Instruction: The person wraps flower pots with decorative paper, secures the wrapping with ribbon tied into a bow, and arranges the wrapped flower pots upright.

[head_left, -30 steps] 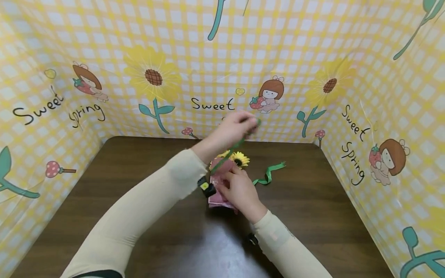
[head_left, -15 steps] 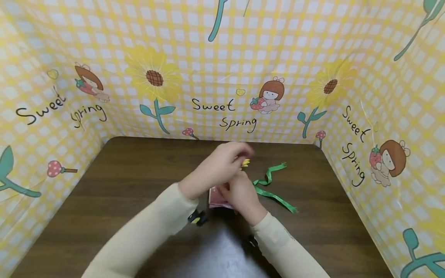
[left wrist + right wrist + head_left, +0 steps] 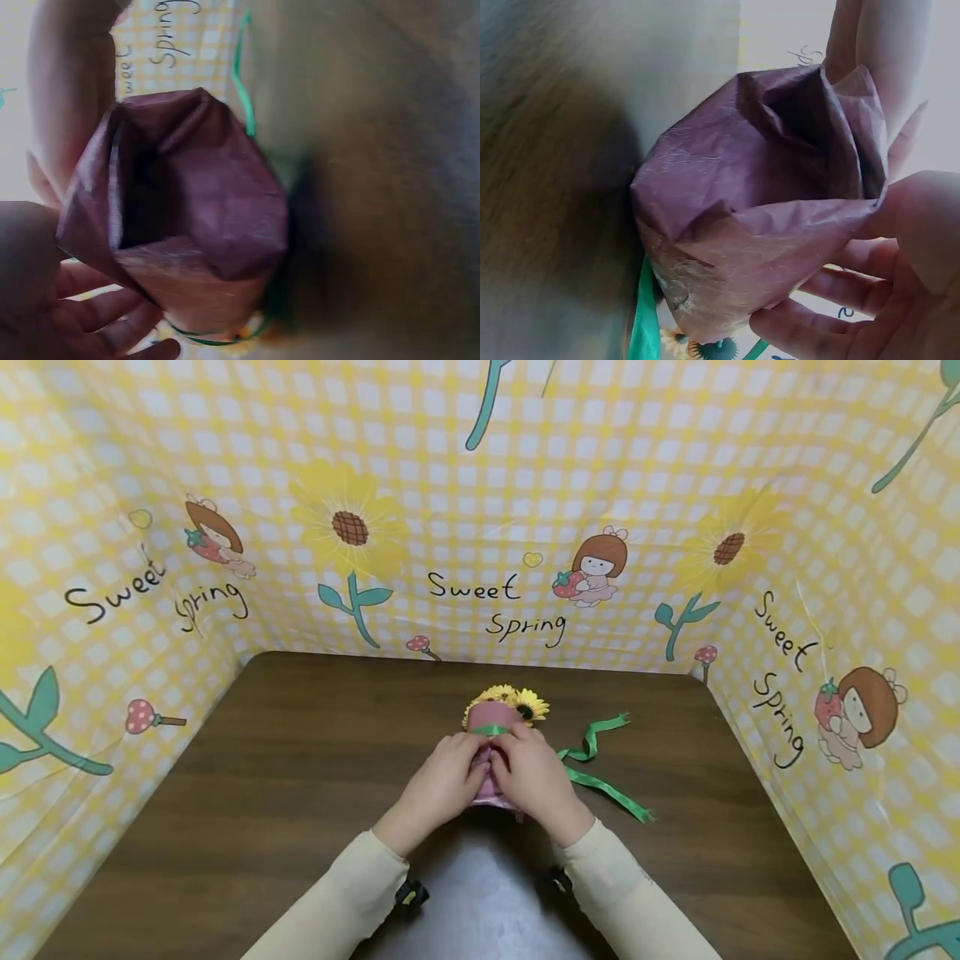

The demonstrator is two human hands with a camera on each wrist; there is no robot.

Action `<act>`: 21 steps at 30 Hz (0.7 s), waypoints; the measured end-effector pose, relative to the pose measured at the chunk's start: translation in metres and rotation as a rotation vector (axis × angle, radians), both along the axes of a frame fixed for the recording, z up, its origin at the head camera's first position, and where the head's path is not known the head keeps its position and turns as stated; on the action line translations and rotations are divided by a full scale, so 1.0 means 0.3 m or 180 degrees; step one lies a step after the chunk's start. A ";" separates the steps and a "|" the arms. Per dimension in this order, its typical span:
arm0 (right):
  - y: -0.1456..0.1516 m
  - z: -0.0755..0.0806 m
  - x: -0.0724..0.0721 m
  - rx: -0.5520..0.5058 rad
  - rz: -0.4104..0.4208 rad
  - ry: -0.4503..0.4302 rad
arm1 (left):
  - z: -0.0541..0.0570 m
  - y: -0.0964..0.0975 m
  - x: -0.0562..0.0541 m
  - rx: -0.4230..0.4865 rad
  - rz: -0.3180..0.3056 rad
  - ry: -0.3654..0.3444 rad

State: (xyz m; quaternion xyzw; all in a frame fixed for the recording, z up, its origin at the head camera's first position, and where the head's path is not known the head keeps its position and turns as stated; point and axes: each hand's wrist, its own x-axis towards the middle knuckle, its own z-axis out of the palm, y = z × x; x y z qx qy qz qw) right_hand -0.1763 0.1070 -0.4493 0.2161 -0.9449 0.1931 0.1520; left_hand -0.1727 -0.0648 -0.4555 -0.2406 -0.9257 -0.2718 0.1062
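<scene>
A bouquet in pink wrapping [image 3: 493, 714] lies on the table, its yellow sunflowers [image 3: 530, 704] facing away from me. A green ribbon [image 3: 491, 730] crosses the wrapping just below the blooms. My left hand [image 3: 442, 777] grips the bouquet from the left, my right hand [image 3: 536, 777] from the right; their thumbs and index fingers almost meet over its top below the ribbon. Both wrist views look into the hollow, folded bottom end of the wrapping [image 3: 232, 195]. Fingers of my right hand [image 3: 907, 292] lie along its side in the right wrist view.
Two ribbon tails [image 3: 611, 795] spread over the dark wooden table [image 3: 315, 760] to the right of the bouquet. A yellow checked cloth [image 3: 465, 510] with printed flowers stands as walls behind and on both sides.
My left hand has brought the ribbon down from the air and across, and a second tail now lies at the right. It then moved back to the bouquet's left side. My right hand stays on the bouquet.
</scene>
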 end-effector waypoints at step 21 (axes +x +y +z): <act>0.054 0.044 -0.052 -0.0959 0.0210 -0.0893 | 0.050 0.038 0.056 -0.0453 0.0109 0.0102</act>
